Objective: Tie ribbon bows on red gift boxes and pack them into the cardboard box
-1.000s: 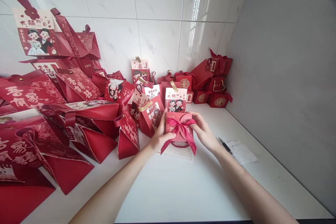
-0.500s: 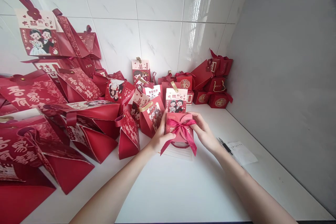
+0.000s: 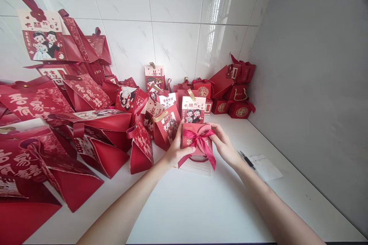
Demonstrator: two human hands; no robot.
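Observation:
Between my two hands is a red gift box (image 3: pixel 188 127) with a glossy ribbon bow (image 3: pixel 200 139) tied across its front. My left hand (image 3: pixel 175 149) grips its left side, the thumb lying by the bow's left loop. On the other side my right hand (image 3: pixel 222 141) closes round the box's right edge, fingers near the ribbon. A twisted red cord (image 3: pixel 199 159) shows below the box, above a lined sheet of paper (image 3: pixel 198 168). Just behind stands a red and white box (image 3: pixel 193 109) with a cartoon couple and a gold strap.
Many red gift boxes (image 3: pixel 86 92) are piled along the left. More boxes (image 3: pixel 241 110) are stacked in the back right corner by the grey wall (image 3: pixel 310 84). A black pen (image 3: pixel 247 159) and a paper note (image 3: pixel 267 167) lie right of my hands on the white table (image 3: pixel 201 210).
The ribbon's left tail has shifted slightly right and up beside my left thumb. Both hands stay on the box in nearly the same place.

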